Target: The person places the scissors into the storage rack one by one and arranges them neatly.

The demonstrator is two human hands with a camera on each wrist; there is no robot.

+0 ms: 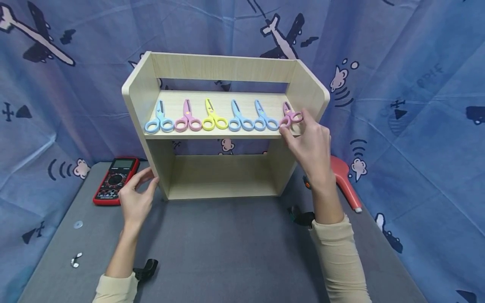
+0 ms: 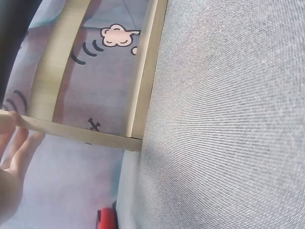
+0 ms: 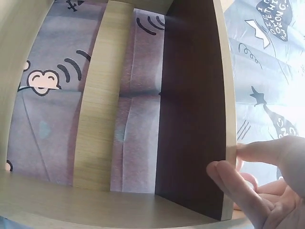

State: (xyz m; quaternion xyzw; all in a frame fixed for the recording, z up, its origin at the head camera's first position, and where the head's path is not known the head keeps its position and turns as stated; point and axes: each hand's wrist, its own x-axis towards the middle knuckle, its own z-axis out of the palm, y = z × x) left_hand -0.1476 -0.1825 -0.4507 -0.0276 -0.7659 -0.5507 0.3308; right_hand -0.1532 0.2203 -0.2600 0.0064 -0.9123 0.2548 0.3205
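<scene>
A pale wooden two-tier shelf [image 1: 223, 176] stands on the grey table. Along its upper board lies a row of small scissors: light blue scissors [image 1: 159, 122], pink scissors [image 1: 187, 122], yellow scissors [image 1: 214, 121], two more blue pairs [image 1: 241, 121] [image 1: 266, 121], and pink scissors [image 1: 289, 116] at the right end. My right hand [image 1: 312, 145] pinches the handles of that last pair, which sits slightly askew by the side panel. Its fingers overlap the board's front edge in the right wrist view. My left hand [image 1: 137, 195] rests with relaxed fingers against the outside of the left side panel [image 2: 81, 133].
A red multimeter [image 1: 116, 180] lies left of the shelf. On the left part of the table are a small pale disc [image 1: 78, 224] and a small metal piece [image 1: 76, 260]. A red tool with a long handle [image 1: 346, 185] lies right. Blue printed cloth [image 1: 227, 25] hangs behind.
</scene>
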